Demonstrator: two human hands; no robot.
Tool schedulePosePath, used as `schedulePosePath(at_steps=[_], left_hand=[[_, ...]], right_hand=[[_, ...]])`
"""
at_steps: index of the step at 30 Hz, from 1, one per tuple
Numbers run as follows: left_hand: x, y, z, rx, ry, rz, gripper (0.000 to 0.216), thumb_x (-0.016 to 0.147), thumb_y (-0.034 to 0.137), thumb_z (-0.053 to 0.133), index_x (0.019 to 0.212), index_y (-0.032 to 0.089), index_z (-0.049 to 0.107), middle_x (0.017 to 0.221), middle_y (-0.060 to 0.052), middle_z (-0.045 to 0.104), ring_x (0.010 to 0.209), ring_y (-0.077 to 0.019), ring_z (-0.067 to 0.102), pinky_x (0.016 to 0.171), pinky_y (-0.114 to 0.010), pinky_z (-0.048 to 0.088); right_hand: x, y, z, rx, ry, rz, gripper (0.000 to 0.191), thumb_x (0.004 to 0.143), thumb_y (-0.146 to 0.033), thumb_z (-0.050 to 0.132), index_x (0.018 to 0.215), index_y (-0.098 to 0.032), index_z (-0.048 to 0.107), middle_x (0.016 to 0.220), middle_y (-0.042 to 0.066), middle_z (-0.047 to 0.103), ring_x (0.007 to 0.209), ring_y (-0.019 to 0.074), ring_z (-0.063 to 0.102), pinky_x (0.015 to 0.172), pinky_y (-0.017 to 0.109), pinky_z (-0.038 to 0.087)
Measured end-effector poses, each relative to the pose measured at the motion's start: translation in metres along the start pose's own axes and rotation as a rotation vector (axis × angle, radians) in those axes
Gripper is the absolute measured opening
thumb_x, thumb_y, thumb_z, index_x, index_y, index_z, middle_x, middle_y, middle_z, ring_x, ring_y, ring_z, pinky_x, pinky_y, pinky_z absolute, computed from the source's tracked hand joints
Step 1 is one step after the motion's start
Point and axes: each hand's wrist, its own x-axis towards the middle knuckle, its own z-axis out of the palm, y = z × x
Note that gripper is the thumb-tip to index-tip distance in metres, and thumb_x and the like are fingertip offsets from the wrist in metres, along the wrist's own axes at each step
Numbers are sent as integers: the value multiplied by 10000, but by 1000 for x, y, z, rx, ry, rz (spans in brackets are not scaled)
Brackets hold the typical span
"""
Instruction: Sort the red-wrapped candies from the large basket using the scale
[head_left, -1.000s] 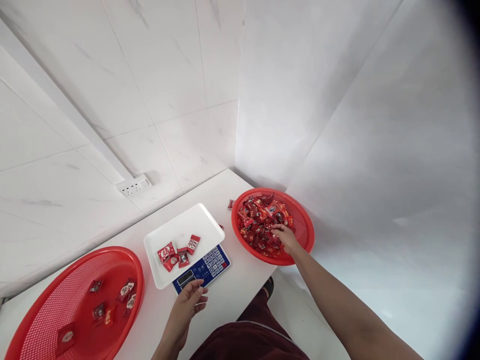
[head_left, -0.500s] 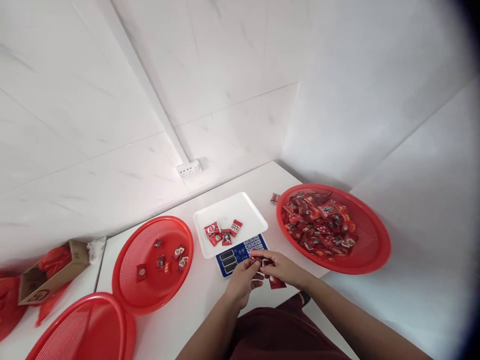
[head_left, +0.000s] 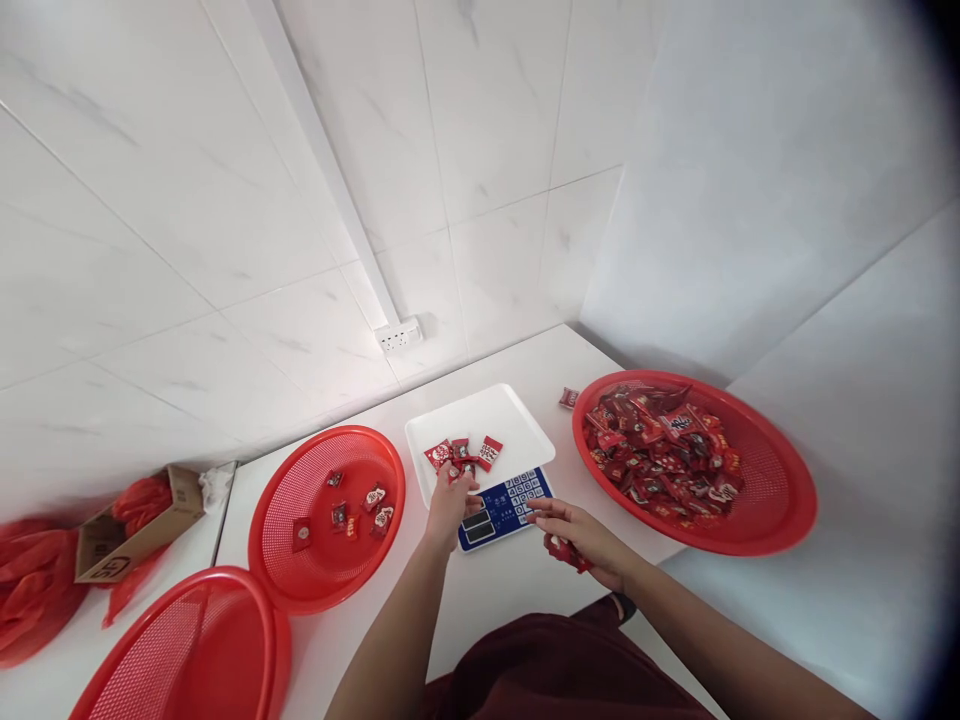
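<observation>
My left hand reaches over the near edge of the white scale tray. Its fingertips are at a small cluster of red wrapped candies, with the thumb apart from the fingers; the hand partly covers some of them. Another red-and-white candy packet lies at the right of that cluster. My right hand is closed around a few red candy packets, in front of the scale's blue keypad panel. Some of its fingers point toward the keys.
On the right stands a red basket heaped with wrapped candies; one loose packet lies beside it. A red basket with several candies is at left, another red basket nearer. A cardboard box sits far left.
My hands have parted. The left has moved forward to the tray, where more candy lies than before; the right has drawn slightly right, still holding packets. The view has shifted a little.
</observation>
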Motion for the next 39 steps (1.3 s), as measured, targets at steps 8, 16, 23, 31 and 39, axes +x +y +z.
schedulePosePath(at_steps=[8,16,23,31,39], left_hand=[[-65,-42,29,-131,-446,-303,493,728,554,570,1116,258,501,1046,-69,559,818,-192,600,708,-395,498],[-65,-61,22,-552,-286,-467,246,780,377,599,877,152,579,734,-21,596,669,-130,576,778,-339,466],[-73,-65,10,-529,-252,-473,192,746,302,655,856,151,610,793,-49,648,704,-125,594,776,-297,475],[-73,-68,5,-467,-238,-378,284,765,340,628,970,164,543,923,-81,677,731,-166,646,733,-328,501],[-75,-61,-13,-477,-6,-355,246,769,329,624,935,181,519,810,-49,682,679,-143,651,722,-293,505]], right_hand=[[-1,12,23,81,108,-129,289,732,-376,602,974,-226,559,738,-13,601,612,117,565,560,237,468],[-7,28,38,-492,-44,-317,360,742,-293,506,1083,-213,586,1188,73,584,1132,229,512,1015,412,353],[-10,39,33,-592,-20,-246,519,733,-253,534,1245,-197,469,1233,93,555,1024,206,574,900,353,453],[-11,35,24,-573,-67,-103,176,684,-236,587,844,-164,595,700,-4,630,514,93,535,506,232,453],[20,7,17,-112,125,-54,178,670,-207,697,806,-158,594,793,32,629,709,113,595,754,282,518]])
